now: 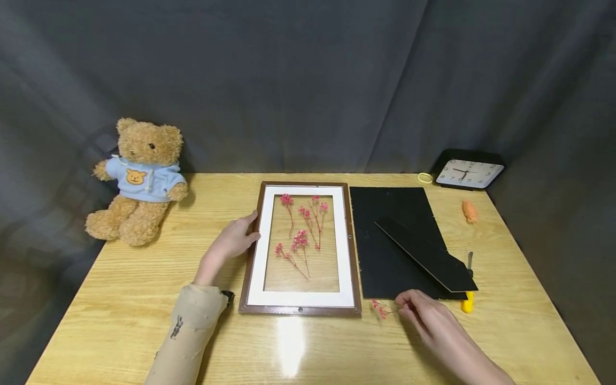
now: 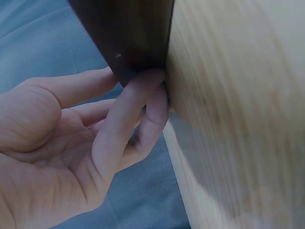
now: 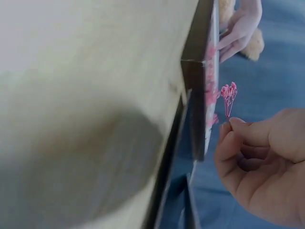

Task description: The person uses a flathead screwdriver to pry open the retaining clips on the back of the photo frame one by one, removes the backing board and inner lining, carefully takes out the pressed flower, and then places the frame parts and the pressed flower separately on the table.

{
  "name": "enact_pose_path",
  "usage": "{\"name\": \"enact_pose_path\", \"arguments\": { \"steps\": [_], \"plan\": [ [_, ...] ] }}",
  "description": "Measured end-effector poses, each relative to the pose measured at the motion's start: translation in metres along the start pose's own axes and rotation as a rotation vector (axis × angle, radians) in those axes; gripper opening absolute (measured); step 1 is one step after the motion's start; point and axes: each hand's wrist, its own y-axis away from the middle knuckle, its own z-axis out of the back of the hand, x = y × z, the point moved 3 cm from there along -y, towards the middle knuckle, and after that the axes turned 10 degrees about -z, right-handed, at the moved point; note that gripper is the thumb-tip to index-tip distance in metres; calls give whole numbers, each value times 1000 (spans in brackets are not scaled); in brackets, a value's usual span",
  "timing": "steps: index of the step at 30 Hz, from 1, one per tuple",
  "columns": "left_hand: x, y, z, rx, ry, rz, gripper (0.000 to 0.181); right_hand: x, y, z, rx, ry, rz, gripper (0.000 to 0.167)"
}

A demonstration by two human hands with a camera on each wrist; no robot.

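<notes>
A brown picture frame [image 1: 356, 278] with a white mat [image 1: 300, 298] lies on the table, several pink dried flower sprigs [image 1: 300, 239] arranged in its window. At its left edge my left hand [image 1: 233, 238] holds the frame, thumb towards the top face and bent fingers against the outer side, as the left wrist view also shows. Between thumb and fingertips, my right hand [image 1: 430, 318] pinches a small pink dried flower sprig [image 3: 229, 98] by its stem. That hand is over the table, just off the frame's lower right corner, with the blossoms pointing towards the frame.
Right of the frame lies a black backing board [image 1: 394, 256] with its folding stand [image 1: 428, 254] raised. A yellow-handled tool [image 1: 467, 305] is partly under it. Farther back are a clock [image 1: 469, 172], a yellow ring [image 1: 424, 178] and an orange object [image 1: 469, 212]. A teddy bear [image 1: 144, 182] sits at left.
</notes>
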Motion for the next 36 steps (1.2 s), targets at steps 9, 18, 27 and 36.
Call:
{"name": "enact_pose_path", "arguments": {
  "steps": [9, 18, 27, 36],
  "plan": [
    [0, -1, 1, -9, -10, -8, 68, -34, 19, -17, 77, 32, -81, 11],
    [0, 0, 0, -10, -10, 0, 68, -74, 21, -47, 80, 54, -128, 14],
    [0, 0, 0, -9, -11, -9, 68, -52, 14, -30, 168, 56, -232, 8],
    [0, 0, -1, -8, -4, -15, 69, -2, -14, 11, -24, 52, 12, 19]
  ]
}}
